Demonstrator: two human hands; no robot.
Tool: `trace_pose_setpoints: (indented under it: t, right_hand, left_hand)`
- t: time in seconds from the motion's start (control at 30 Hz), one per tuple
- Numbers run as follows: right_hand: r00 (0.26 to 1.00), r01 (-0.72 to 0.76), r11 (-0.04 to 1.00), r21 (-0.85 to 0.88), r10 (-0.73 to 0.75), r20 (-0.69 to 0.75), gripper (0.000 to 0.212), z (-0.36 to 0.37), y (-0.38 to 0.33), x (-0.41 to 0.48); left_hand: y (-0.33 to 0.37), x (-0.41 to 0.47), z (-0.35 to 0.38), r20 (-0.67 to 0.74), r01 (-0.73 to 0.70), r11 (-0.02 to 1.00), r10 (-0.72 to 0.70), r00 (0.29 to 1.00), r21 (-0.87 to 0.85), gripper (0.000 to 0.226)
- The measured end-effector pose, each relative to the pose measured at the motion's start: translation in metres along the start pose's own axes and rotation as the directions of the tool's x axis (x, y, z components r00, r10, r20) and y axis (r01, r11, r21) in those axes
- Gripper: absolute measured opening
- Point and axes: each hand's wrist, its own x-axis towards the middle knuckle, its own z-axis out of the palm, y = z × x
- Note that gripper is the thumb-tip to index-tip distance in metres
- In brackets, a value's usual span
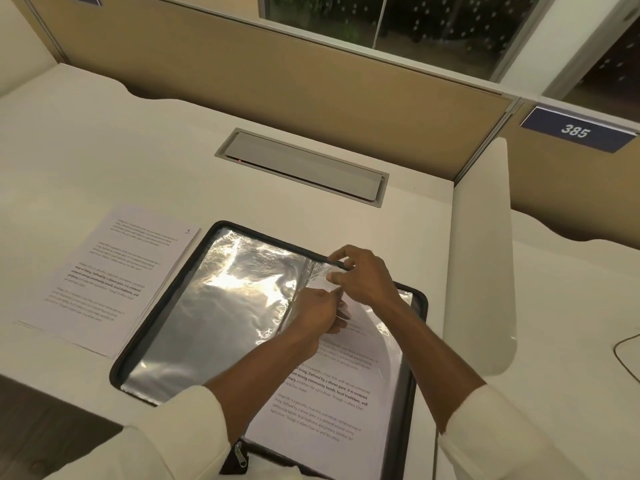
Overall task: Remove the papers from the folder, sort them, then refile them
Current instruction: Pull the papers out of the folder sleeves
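A black zip folder point(417, 327) lies open on the desk, its clear plastic sleeves glaring on the left half point(221, 306). A printed paper point(329, 403) sits inside a sleeve on the right half. My left hand point(318, 311) pinches the top edge of that sleeve near the spine. Just above it, my right hand point(360, 275) pinches the sleeve's top edge, fingers curled on the plastic. A stack of printed papers point(104, 275) lies on the desk left of the folder.
A grey cable hatch point(304, 166) is set into the desk behind the folder. A white divider point(481, 258) stands close on the right, a tan partition behind. The near desk edge runs under the folder's lower left corner.
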Motion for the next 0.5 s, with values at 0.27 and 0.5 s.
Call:
trace_pose_setpoints:
  t: [0.27,0.5]
  right_hand:
    - [0.982,-0.035,0.87,-0.491,0.122,0.146,0.014,-0.005,-0.001,0.041]
    - [0.914,-0.094,0.883,-0.459,0.259,0.312,0.026,-0.024,0.014,0.058]
  left_hand:
    - [-0.001,-0.004,0.005,-0.003,-0.08,0.997,0.08,0.997,0.007,0.033]
    - [-0.015,-0.002,-0.004,-0.03,-0.293,0.92,0.312,0.95,0.261,0.056]
